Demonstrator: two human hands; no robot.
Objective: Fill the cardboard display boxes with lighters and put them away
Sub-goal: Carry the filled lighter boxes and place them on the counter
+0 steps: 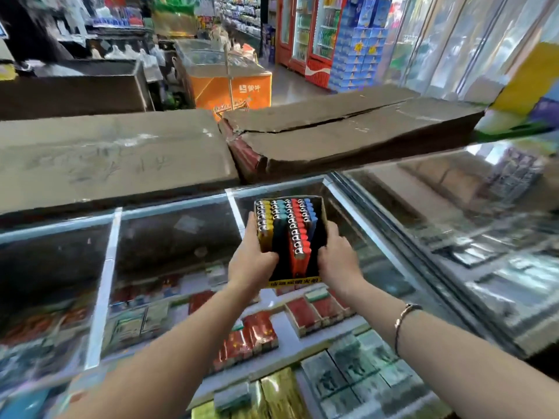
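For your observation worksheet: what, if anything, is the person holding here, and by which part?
A cardboard display box filled with lighters, held over the glass counter. The left hand grips its left side, the right hand its right side.

A single wide-angle view is given from the head, aimed forward and down over a glass counter (169, 207). Both forearms are seen close below; shop fridges (305, 31), somewhat blurred, are seen far ahead.
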